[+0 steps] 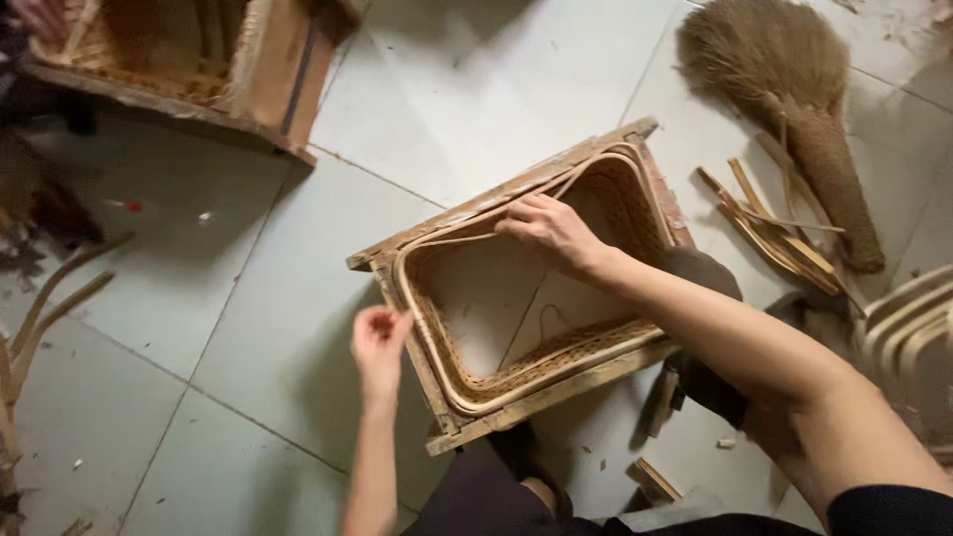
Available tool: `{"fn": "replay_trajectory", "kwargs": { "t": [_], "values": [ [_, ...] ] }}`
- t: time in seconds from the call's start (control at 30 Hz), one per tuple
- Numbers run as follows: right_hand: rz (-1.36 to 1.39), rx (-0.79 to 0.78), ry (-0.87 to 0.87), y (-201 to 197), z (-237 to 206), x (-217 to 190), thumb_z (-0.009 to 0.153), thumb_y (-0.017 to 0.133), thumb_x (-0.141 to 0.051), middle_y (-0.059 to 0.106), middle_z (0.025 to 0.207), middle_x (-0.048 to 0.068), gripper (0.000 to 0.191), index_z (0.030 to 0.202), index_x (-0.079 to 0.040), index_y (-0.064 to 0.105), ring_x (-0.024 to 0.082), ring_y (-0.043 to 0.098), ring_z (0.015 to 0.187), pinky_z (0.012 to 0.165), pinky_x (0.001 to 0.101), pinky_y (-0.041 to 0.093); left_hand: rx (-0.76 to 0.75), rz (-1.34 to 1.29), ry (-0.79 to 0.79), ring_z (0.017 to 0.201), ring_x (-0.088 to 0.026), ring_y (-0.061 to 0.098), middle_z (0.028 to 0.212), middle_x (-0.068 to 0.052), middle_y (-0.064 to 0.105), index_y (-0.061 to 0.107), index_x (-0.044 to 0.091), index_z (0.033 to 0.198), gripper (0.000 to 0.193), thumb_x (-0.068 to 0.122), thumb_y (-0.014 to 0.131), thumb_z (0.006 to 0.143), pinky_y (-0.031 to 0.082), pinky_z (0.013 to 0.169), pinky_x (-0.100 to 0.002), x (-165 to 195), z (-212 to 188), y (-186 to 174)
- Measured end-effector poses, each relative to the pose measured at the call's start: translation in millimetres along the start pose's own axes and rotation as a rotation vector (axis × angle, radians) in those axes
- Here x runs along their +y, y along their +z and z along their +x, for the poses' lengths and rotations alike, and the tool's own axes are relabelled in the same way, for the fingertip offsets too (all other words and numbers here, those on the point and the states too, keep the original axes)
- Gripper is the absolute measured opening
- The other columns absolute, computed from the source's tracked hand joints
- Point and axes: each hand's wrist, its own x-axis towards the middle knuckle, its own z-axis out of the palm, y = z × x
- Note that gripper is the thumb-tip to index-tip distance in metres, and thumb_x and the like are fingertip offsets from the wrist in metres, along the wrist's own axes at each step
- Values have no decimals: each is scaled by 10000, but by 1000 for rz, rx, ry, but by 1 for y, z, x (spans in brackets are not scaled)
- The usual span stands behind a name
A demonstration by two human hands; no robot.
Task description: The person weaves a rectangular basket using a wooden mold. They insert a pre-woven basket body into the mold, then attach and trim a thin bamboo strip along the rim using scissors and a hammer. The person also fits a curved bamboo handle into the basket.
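A rectangular wooden frame [501, 194] lies on the tiled floor with a woven rattan basket wall [635, 203] fitted inside it. My right hand [546, 228] rests on the far rim of the basket, fingers pinching a thin rattan strip [452, 239] that runs along that rim. Just outside the frame's near left side, my left hand [379, 342] hovers with its fingers bunched together; whether it pinches anything is too blurred to tell. The basket has no bottom, and floor tile shows through it.
A straw broom [794, 109] lies at the upper right beside loose cane offcuts [774, 233]. A second wooden frame with weaving [189, 60] sits at the upper left. Curved cane pieces [913, 328] stack at the right edge; more cane sticks [50, 298] at the left.
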Motion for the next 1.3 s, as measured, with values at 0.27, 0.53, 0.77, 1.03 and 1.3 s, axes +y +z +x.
{"fn": "replay_trajectory", "kwargs": {
  "t": [0.27,0.53,0.77,1.03,1.3],
  "values": [
    [-31,-166,26,-2,-6,-1,788,702,-94,621,923,47,272,1057,-87,736,230,615,918,789,346,552,-160,109,-164,639,-32,486,740,65,539,584,80,877,317,126,888,798,436,563,-200,-17,48,-23],
    [-25,-158,73,15,-6,-2,839,682,-118,637,927,33,211,1037,-92,749,228,617,928,786,370,532,-147,165,-204,559,-43,518,687,48,575,575,85,838,328,142,894,781,462,496,-219,-7,51,-20],
    [-82,-121,66,22,2,-9,799,681,-125,643,947,42,212,1000,-85,734,223,638,971,808,369,523,-191,157,-221,549,-51,530,672,37,574,556,80,832,339,151,886,801,476,489,-226,-11,53,-25],
    [-34,-44,56,27,-9,-3,752,667,-117,637,985,115,361,1102,-30,692,286,618,947,822,402,524,-71,853,714,1067,-264,621,1113,-117,640,625,58,1120,460,25,835,712,530,932,-403,46,44,56],
    [-116,-238,-16,19,-32,0,819,622,-60,534,1406,172,555,1347,54,495,315,481,1396,1218,435,431,-216,682,844,1215,-344,572,1312,-111,598,423,150,1515,616,-56,579,956,525,1032,-447,52,23,177]
  ]
}}
